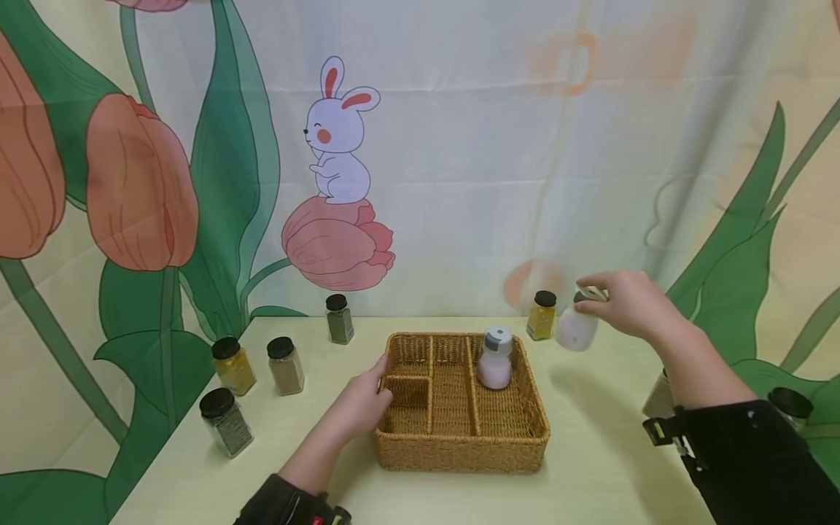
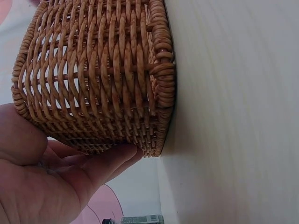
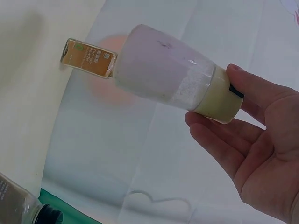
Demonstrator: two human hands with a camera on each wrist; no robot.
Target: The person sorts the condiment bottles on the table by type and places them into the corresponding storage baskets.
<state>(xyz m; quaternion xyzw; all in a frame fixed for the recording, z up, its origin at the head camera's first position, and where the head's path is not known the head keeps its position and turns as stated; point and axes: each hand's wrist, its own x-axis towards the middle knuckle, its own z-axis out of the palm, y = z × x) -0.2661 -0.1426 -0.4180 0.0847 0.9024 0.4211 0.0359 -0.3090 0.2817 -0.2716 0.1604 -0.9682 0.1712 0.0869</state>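
Note:
My right hand (image 1: 626,302) pinches the pale cap of a shaker bottle (image 3: 161,67) between thumb and fingers. White powder shows inside the bottle, which is held up in the air to the right of a wicker basket (image 1: 462,453). A similar shaker bottle (image 1: 495,364) stands upright in the basket's right compartment. My left hand (image 1: 359,402) grips the basket's left wall, thumb at the rim and fingers along the outside, as the left wrist view shows. Behind the held bottle is a turmeric powder jar (image 3: 88,58) with a black lid.
On the left of the table (image 1: 164,481) stand a yellow spice jar (image 1: 235,370), a beige one (image 1: 286,370) and a dark one (image 1: 230,426). A green spice jar (image 1: 340,324) is at the back. My right arm partly hides jars at the right, including a black-lidded jar (image 1: 790,405).

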